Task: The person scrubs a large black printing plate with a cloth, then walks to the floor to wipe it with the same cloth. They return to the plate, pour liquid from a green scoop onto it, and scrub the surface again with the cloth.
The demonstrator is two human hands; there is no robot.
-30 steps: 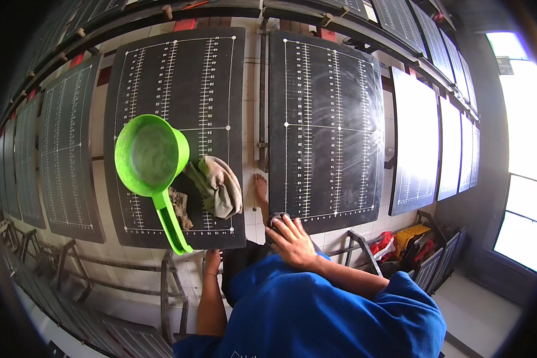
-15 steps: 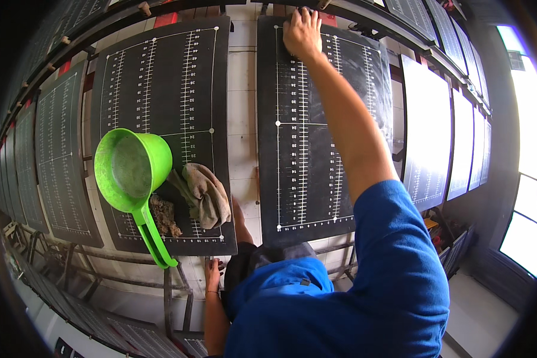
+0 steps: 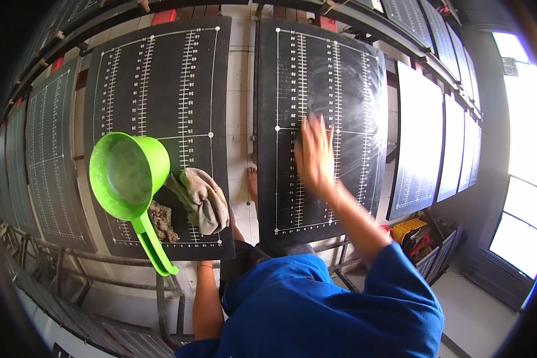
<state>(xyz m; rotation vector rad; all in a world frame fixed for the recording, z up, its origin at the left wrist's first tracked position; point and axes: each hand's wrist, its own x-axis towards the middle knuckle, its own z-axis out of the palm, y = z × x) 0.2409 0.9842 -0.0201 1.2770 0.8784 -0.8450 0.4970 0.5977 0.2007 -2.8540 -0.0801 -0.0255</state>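
My right hand is over the middle of a black board printed with white scales and lines. Its fingers point to the far side and are smeared by motion, so I cannot tell whether anything is under them. Pale, cloudy streaks mark this board's right half. My left forearm reaches to the near edge of the board to the left, which hides the hand. On that left board stand a green long-handled dipper with cloudy liquid in it, a crumpled greyish-beige cloth and a rough brown, sponge-like lump.
More scaled boards, such as a dark one and a brightly glaring one, line both sides. A dark rail runs along the far side. A yellow basket sits low at the right. A gap shows white floor tiles.
My right hand has come from the right board's far edge back to its middle. My left hand has slipped out of sight behind the left board's near edge.
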